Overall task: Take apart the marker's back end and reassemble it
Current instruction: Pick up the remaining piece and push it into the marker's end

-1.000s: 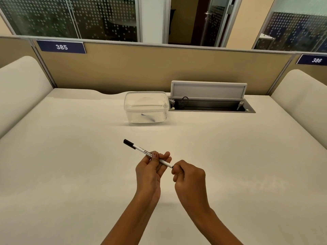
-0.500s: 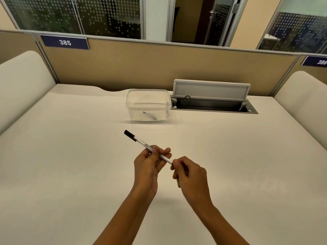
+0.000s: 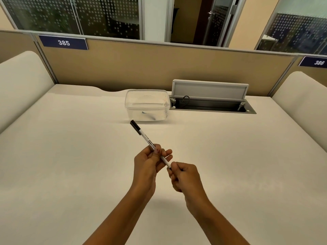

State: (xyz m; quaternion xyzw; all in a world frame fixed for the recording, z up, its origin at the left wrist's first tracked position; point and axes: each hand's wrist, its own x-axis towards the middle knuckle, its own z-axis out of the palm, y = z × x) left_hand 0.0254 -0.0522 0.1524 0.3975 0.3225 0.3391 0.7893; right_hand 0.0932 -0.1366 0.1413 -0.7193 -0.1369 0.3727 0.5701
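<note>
From the head camera, both hands meet over the middle of a pale desk (image 3: 70,156), with the forearms coming in from the lower edge. The left hand (image 3: 150,161) holds the marker (image 3: 146,138) by the nearer half of its white barrel, thumb on top and fingers curled under and around it. The right hand (image 3: 185,177) is closed into a loose fist, and its fingertips pinch the marker's back end. That end is hidden inside the fingers, so it is not possible to tell whether the end piece is on or off.

The marker slants away from the person and to the left. Its black cap (image 3: 134,125) is on and points toward a clear plastic box (image 3: 146,105). The marker is held off the desk, with the cap near the box's front side.

The box stands toward the back of the desk with its lid on. A small dark thing lies on its floor, too small to make out. Just beside the box on the right is a cable hatch (image 3: 210,106) set into the desk, with its grey flap tilted up. Behind these runs a tan partition (image 3: 141,68) carrying number plates reading 385 (image 3: 63,42) and 386 (image 3: 319,62).
</note>
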